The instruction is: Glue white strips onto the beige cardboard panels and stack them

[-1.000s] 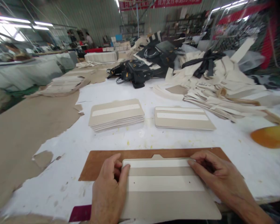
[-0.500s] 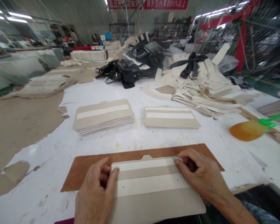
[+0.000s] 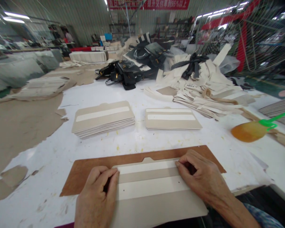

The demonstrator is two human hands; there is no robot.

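Note:
A beige panel (image 3: 161, 209) with rounded corners and a small tab on its far edge lies in front of me, partly over a brown leather-like sheet (image 3: 73, 175). Along its far edge runs a narrow white strip (image 3: 147, 166); a wider white band (image 3: 152, 187) with two small dark dots crosses it nearer to me. My left hand (image 3: 95, 194) is closed in a pinch at the strip's left end. At the right end, the thumb and forefinger of my right hand (image 3: 201, 177) pinch likewise. Both strip ends are hidden by fingertips.
Beyond the sheet stand a tall stack of beige panels (image 3: 104, 117) and a lower stack (image 3: 172, 122). An amber bottle-like thing (image 3: 248, 131) with a green handle lies right. Farther back are black bag parts (image 3: 125, 72) and a heap of pale strips (image 3: 204, 95).
My left fingers have closed down from the panel's left corner onto the strip's end. The right hand keeps its pinch, its fingers slightly lower. The whole view has shifted slightly.

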